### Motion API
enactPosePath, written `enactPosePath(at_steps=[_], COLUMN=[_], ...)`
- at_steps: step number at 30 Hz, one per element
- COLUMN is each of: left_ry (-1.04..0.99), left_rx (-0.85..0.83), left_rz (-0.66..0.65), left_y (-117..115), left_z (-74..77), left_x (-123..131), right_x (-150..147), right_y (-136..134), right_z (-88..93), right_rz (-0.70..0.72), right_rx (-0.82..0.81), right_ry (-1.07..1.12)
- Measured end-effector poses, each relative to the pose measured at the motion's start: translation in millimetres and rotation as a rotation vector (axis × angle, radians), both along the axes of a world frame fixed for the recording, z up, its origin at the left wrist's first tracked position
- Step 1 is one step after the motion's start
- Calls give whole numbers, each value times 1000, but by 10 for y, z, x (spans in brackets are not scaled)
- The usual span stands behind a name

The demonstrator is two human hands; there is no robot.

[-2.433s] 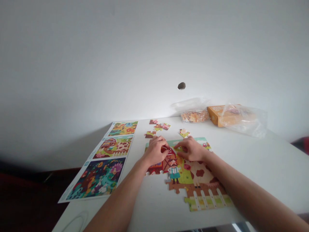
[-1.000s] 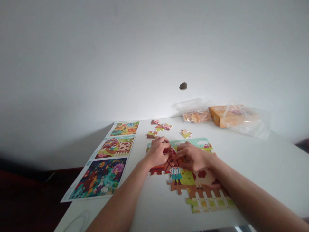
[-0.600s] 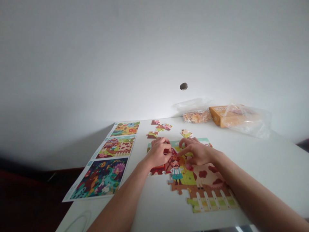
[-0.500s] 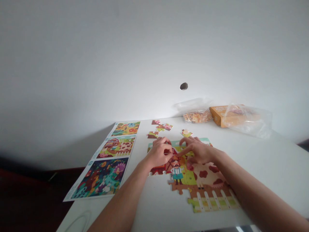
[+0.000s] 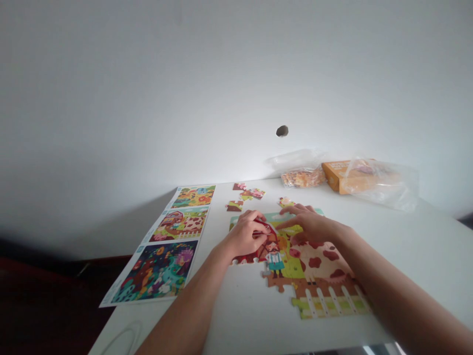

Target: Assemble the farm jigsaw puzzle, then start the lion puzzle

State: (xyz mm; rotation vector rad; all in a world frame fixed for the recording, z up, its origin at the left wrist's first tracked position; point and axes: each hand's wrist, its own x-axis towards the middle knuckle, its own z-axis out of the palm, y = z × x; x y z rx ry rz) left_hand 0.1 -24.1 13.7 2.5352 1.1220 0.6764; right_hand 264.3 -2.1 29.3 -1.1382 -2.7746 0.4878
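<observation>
A partly joined jigsaw puzzle lies flat before me, with a red barn, a farmer, a spotted cow and a white fence on it. Its lower left side has an open, knobbed edge. My left hand rests on the barn part with bent fingers, the thumb and index finger close together at the roof; what lies beneath them is partly hidden. Over the puzzle's upper middle, my right hand has its fingers spread and holds nothing. Just beyond it lies a loose puzzle piece.
Several loose pieces lie behind the puzzle, with another brown-green piece nearer. At left, a sheet of printed pictures overhangs the table edge. A bag of pieces and an orange box under clear plastic stand by the wall.
The joined puzzle has slid slightly right and away from me. Both hands have shifted a little to the right, and the right hand's fingers have stretched out further.
</observation>
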Motion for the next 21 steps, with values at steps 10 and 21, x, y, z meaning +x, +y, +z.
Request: enactPosePath(at_steps=[10,21], left_ry=[62,105], left_rx=[-31,-47], left_rz=[1,-7], left_y=[-38,-50], left_z=[56,87], left_x=[15,8], right_x=[19,-92], right_y=[117,238], right_z=[-190,-341], right_rz=[-286,-433], right_rx=[231,270], right_ry=[128,41])
